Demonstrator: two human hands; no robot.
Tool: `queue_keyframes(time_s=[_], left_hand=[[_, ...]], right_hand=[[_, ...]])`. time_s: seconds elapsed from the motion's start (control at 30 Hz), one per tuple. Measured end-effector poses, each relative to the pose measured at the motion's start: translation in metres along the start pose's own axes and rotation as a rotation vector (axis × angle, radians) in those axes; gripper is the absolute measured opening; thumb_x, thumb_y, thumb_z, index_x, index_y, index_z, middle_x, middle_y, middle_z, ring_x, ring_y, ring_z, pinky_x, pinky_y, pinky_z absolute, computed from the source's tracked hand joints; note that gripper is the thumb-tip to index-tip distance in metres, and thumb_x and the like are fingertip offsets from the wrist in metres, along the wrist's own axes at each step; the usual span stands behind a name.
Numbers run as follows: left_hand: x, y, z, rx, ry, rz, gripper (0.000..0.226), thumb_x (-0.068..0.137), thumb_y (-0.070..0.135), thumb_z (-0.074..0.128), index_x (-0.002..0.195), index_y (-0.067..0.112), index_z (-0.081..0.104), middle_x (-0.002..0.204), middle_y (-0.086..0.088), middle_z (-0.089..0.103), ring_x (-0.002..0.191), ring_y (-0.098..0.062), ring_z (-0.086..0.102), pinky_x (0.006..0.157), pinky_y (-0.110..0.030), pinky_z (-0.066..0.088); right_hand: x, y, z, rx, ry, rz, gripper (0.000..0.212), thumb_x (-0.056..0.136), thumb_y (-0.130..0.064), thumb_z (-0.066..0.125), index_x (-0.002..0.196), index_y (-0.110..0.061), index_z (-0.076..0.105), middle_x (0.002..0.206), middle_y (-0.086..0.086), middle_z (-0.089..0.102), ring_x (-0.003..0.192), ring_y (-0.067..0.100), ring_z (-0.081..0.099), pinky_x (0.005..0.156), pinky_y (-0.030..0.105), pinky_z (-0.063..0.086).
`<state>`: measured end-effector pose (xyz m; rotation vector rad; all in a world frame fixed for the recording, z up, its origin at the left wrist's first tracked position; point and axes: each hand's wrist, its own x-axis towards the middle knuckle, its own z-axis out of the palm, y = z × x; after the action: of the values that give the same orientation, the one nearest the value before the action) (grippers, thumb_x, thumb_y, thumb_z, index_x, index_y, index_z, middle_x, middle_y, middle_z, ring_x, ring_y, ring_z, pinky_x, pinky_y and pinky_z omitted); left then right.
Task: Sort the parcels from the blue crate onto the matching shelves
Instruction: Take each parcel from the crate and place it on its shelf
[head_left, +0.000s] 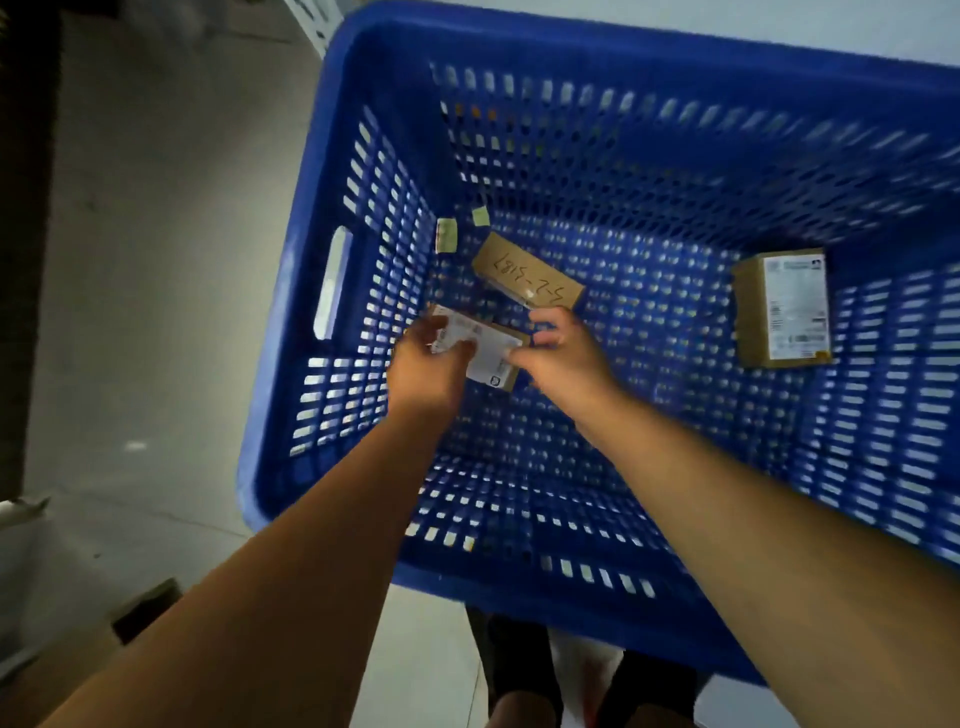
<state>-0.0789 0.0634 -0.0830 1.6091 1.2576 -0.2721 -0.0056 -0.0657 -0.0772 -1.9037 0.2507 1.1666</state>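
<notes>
Blue crate (332, 156) is nearly empty: three parcels in view on its mesh floor, so by my read most of the sort is done. No shelves in frame, so I can't confirm where anything went.

Current item is the labelled parcel (496, 356), low in the crate, near the left wall on your side. You have both hands on it. Your left hand (428, 364) has its fingers curled over the left end. Your right hand (563, 358) pinches the right end, thumb against the label edge. Can't tell whether it's clear of the mesh or resting on it, as the frame is blurred.

Orientation: white label faces up. Long axis runs across you, left to right, skewed so the left end sits a bit farther from you than the right.

Left to do, as I judge it:
- this parcel: lift out, read the label, shelve it
- handwritten parcel (527, 278): just beyond your right fingertips, plain brown face up with a marker code, long axis on roughly the same diagonal
- third parcel (784, 309): well apart, over by the right wall, printed label up, long axis pointing away from you

That's three placements to go, counting the one in hand.

Two tape scraps (445, 235) stuck on the wall at the far-left corner are not parcels, so ignore them.
</notes>
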Motion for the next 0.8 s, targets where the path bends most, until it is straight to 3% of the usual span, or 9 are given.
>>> queue_keyframes(time_s=[0.1, 0.2, 0.3, 0.37, 0.43, 0.5, 0.57, 0.7, 0.8], left_hand=[[0.033, -0.009, 0.011, 0.103, 0.035, -0.051, 0.044, 0.093, 0.016, 0.075, 0.135, 0.012, 0.063, 0.119, -0.007, 0.070, 0.110, -0.031, 0.069, 0.087, -0.039, 0.055], [0.055, -0.013, 0.018, 0.120, 0.036, -0.129, 0.051, 0.094, 0.014, 0.074, 0.142, 0.008, 0.058, 0.125, -0.010, 0.068, 0.114, -0.034, 0.069, 0.087, -0.040, 0.056], [0.063, -0.023, 0.018, 0.066, 0.031, -0.171, 0.060, 0.078, 0.028, 0.082, 0.133, 0.009, 0.067, 0.127, -0.016, 0.074, 0.112, -0.038, 0.072, 0.096, -0.049, 0.062], [0.063, -0.032, 0.012, 0.025, 0.037, -0.176, 0.065, 0.064, 0.039, 0.076, 0.124, 0.013, 0.072, 0.115, -0.014, 0.078, 0.103, -0.040, 0.075, 0.089, -0.054, 0.064], [0.032, -0.010, -0.002, -0.038, 0.017, -0.151, 0.054, 0.074, 0.033, 0.075, 0.124, 0.014, 0.073, 0.109, -0.012, 0.079, 0.094, -0.036, 0.076, 0.072, -0.042, 0.063], [-0.001, 0.016, -0.019, -0.088, 0.065, -0.108, 0.042, 0.087, 0.019, 0.073, 0.128, 0.013, 0.072, 0.109, -0.009, 0.078, 0.090, -0.027, 0.074, 0.064, -0.030, 0.052], [-0.031, 0.038, -0.037, -0.173, 0.128, -0.070, 0.049, 0.082, 0.016, 0.073, 0.131, 0.013, 0.072, 0.109, -0.004, 0.078, 0.098, -0.024, 0.073, 0.070, -0.026, 0.051], [-0.105, 0.105, -0.080, -0.255, 0.115, 0.042, 0.057, 0.081, 0.009, 0.078, 0.137, 0.014, 0.068, 0.113, 0.002, 0.078, 0.111, -0.019, 0.073, 0.092, -0.028, 0.056], [-0.164, 0.161, -0.114, -0.194, 0.156, 0.192, 0.065, 0.071, 0.034, 0.077, 0.135, 0.028, 0.071, 0.122, 0.006, 0.073, 0.123, -0.021, 0.067, 0.107, -0.039, 0.055]], right_hand=[[0.041, 0.016, 0.016, -0.027, 0.019, 0.045, 0.079, 0.098, -0.021, 0.074, 0.163, -0.022, 0.029, 0.150, 0.013, 0.048, 0.120, 0.030, 0.060, 0.084, 0.036, 0.047], [0.068, 0.030, 0.032, 0.005, 0.014, 0.138, 0.088, 0.100, -0.024, 0.071, 0.168, -0.021, 0.015, 0.158, 0.011, 0.047, 0.132, 0.034, 0.057, 0.089, 0.038, 0.048], [0.072, 0.035, 0.042, 0.028, -0.025, 0.187, 0.084, 0.098, -0.029, 0.071, 0.165, -0.016, 0.022, 0.154, 0.007, 0.050, 0.135, 0.035, 0.056, 0.103, 0.046, 0.053], [0.062, 0.032, 0.040, 0.042, 0.011, 0.164, 0.073, 0.094, -0.028, 0.073, 0.156, -0.016, 0.036, 0.145, 0.008, 0.060, 0.127, 0.033, 0.062, 0.102, 0.049, 0.056], [0.040, 0.023, 0.030, 0.070, 0.061, 0.107, 0.056, 0.094, -0.023, 0.072, 0.144, -0.019, 0.048, 0.134, 0.005, 0.067, 0.117, 0.028, 0.066, 0.093, 0.043, 0.058], [0.008, 0.007, 0.016, 0.150, 0.086, 0.044, 0.060, 0.098, -0.023, 0.071, 0.152, -0.023, 0.047, 0.129, -0.004, 0.064, 0.110, 0.020, 0.064, 0.078, 0.026, 0.053], [-0.031, -0.016, -0.001, 0.230, 0.121, -0.028, 0.068, 0.094, -0.035, 0.074, 0.156, -0.028, 0.047, 0.134, -0.004, 0.061, 0.111, 0.015, 0.065, 0.078, 0.020, 0.050], [-0.118, -0.078, -0.038, 0.368, 0.183, -0.164, 0.077, 0.069, -0.053, 0.079, 0.143, -0.044, 0.058, 0.144, 0.009, 0.058, 0.119, 0.018, 0.069, 0.102, 0.034, 0.056], [-0.189, -0.133, -0.070, 0.461, 0.172, -0.226, 0.066, 0.069, -0.048, 0.082, 0.133, -0.050, 0.066, 0.139, 0.013, 0.062, 0.118, 0.022, 0.072, 0.098, 0.040, 0.060]])
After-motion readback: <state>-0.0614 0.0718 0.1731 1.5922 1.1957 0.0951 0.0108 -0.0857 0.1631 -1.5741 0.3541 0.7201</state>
